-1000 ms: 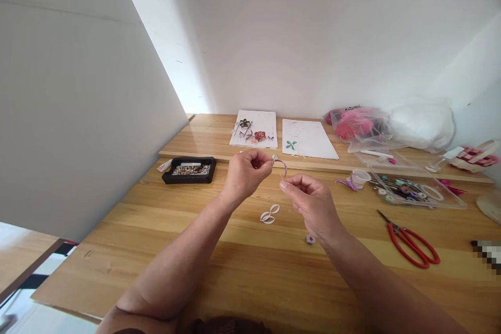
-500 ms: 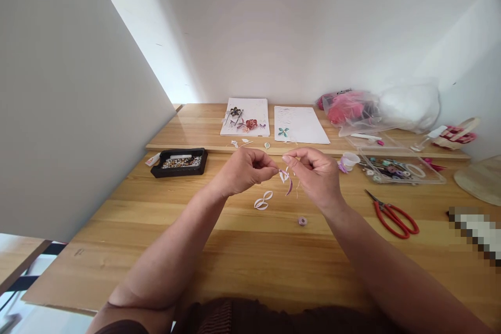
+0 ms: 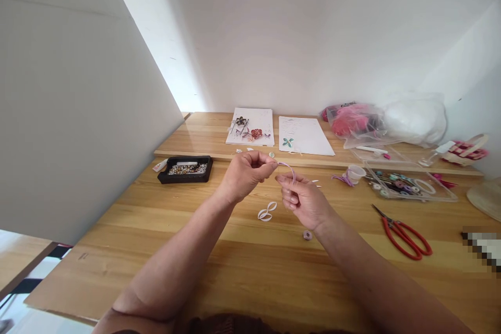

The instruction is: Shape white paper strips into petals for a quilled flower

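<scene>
My left hand [image 3: 248, 172] pinches one end of a thin purple strip [image 3: 288, 166] between thumb and fingertips. The strip arcs over to my right hand [image 3: 303, 198], whose thumb and fingers close on its other end. Both hands are above the wooden table. Below and between them lie white leaf-shaped loops [image 3: 267, 211]. A small purple-and-white roll [image 3: 307, 235] rests nearer to me, under my right wrist. Some white pieces show partly behind my right hand.
A black tray of beads [image 3: 185, 169] stands left. Red-handled pliers [image 3: 407, 235], a clear parts box [image 3: 415, 194] and a small white cup [image 3: 356, 174] are right. Paper sheets [image 3: 307, 136], plastic bags [image 3: 413, 117] and a basket [image 3: 465, 151] occupy the raised back shelf.
My right hand has moved down and turned, and now holds the strip's far end. The strip, which hung down from my left fingers, now arches between both hands. The view has shifted slightly.
</scene>
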`<state>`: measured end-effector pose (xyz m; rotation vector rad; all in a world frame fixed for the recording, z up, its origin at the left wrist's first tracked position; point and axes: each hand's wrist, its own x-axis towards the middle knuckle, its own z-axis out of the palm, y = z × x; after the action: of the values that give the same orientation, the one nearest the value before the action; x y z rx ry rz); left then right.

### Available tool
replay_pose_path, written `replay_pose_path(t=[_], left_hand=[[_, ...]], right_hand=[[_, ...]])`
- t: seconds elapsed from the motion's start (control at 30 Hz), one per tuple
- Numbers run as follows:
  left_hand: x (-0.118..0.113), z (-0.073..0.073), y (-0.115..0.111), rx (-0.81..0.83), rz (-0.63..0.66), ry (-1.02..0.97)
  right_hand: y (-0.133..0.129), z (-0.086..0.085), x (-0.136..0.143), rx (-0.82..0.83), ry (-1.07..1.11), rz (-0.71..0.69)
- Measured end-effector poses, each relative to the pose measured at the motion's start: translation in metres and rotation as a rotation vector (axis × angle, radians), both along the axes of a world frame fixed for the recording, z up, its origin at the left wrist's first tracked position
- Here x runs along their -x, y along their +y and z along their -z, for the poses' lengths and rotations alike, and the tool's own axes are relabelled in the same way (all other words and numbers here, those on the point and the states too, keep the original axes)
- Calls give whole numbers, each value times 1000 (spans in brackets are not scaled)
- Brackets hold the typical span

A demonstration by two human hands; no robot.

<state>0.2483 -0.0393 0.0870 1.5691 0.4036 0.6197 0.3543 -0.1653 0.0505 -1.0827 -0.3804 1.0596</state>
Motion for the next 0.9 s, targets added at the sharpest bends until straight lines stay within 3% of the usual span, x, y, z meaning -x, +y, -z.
replay_pose_path(t=[0.23, 0.4, 0.63, 0.73, 0.9], left_hand=[[-5, 5, 1, -154, -244, -31], [-3, 7, 5, -345, -275, 5], [4, 1, 5, -395, -65, 159], [5, -1, 1, -358, 41, 210], [6, 0, -3, -277, 222, 202]], right_hand=[[-1, 1, 18, 0, 48, 38], [-2, 0, 21, -15, -80, 104], [-14, -16, 4, -90, -990, 386], [-15, -17, -3, -139, -1082, 424], [-9, -10, -12, -129, -1004, 425]])
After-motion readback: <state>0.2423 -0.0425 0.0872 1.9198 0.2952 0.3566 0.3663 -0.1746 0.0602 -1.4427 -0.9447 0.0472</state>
